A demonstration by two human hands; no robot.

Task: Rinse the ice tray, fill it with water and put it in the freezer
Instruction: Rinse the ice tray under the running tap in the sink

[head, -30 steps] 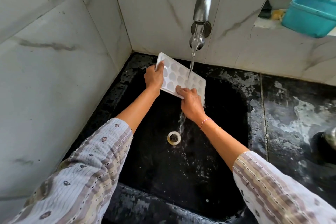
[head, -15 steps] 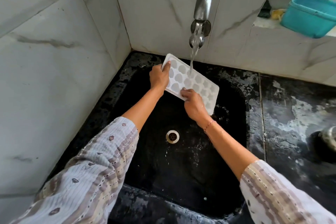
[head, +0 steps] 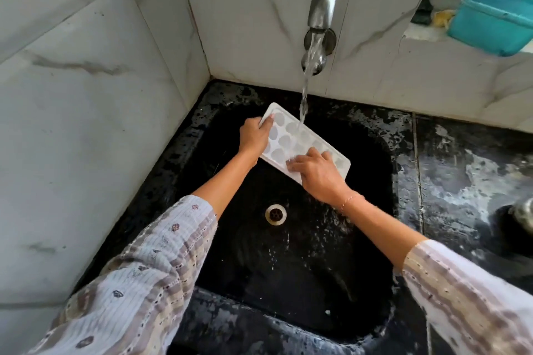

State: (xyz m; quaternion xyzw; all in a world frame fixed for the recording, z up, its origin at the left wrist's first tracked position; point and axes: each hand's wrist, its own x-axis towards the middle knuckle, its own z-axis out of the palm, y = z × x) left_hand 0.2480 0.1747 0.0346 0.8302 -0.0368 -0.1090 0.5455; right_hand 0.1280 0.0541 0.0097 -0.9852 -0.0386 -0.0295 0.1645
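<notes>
A white ice tray (head: 291,138) with round cups is held over the black sink (head: 288,268), cups facing up. My left hand (head: 253,137) grips its left end, thumb on top. My right hand (head: 317,171) lies across its near right part, fingers spread flat over the cups. Water runs from the metal tap (head: 320,17) and lands on the tray's upper cups, near its far edge.
The sink's drain (head: 276,213) lies below the tray. Marble-tiled walls close in on the left and behind. A wet black counter (head: 476,170) extends right, with a metal object (head: 523,212) at its edge. A teal tub (head: 496,19) sits on a ledge.
The tray has levelled out and shifted right under the stream. My right hand has moved from the tray's near edge onto its top surface.
</notes>
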